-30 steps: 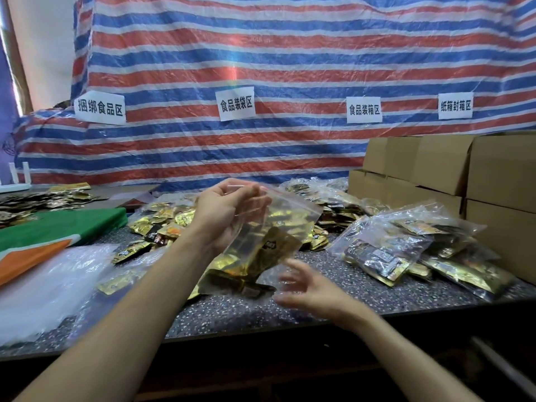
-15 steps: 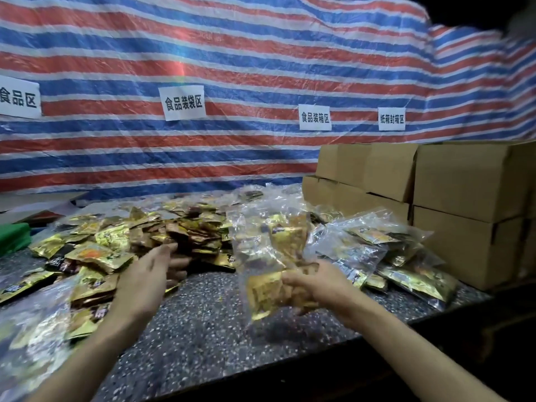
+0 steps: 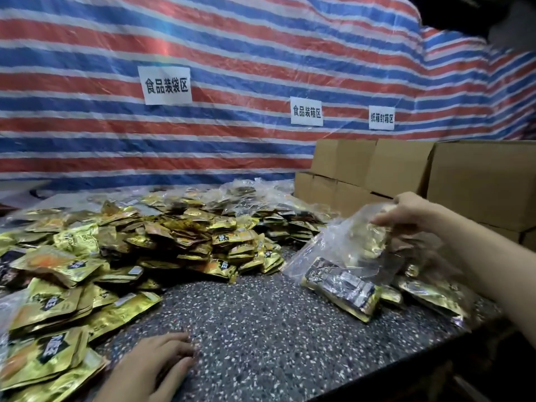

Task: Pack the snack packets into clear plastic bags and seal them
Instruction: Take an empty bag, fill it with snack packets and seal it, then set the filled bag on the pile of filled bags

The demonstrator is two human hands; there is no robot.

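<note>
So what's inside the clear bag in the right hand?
Gold snack packets show through the clear bag that the right hand grips by its top. Blur and glare hide how many, and whether it is sealed.

Speckled table (image 3: pixel 261 329) under gold snack packets (image 3: pixel 174 236)

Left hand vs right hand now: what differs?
Pose: the left hand lies low at the speckled table; the right hand is raised near the cardboard boxes. State: the left hand holds nothing, fingers relaxed; the right hand pinches the top of a filled clear bag. Both are bare.
</note>
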